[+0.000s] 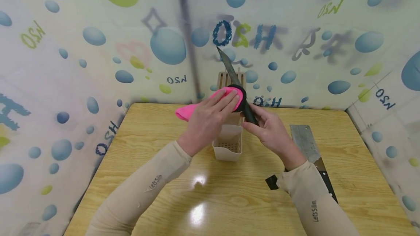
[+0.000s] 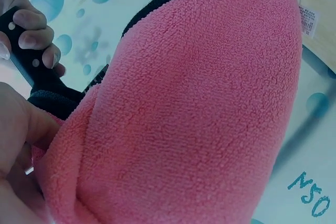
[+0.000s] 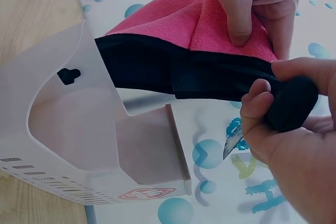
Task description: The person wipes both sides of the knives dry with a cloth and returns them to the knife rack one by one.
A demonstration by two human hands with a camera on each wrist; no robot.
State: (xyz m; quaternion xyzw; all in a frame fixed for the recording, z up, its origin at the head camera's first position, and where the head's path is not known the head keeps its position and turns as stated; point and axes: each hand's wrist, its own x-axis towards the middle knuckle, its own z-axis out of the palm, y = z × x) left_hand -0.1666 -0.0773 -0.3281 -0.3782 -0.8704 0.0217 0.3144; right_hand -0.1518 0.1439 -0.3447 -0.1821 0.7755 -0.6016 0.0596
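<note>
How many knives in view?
2: a knife in the right hand, a cleaver on the table. The holder may hide more.

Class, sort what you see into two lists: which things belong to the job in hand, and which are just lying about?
In the job:
knife, held by the right hand
pink cloth, held by the left hand

Apparently just lying about:
cleaver, lying on the table
pale holder, standing on the table, in neither hand
</note>
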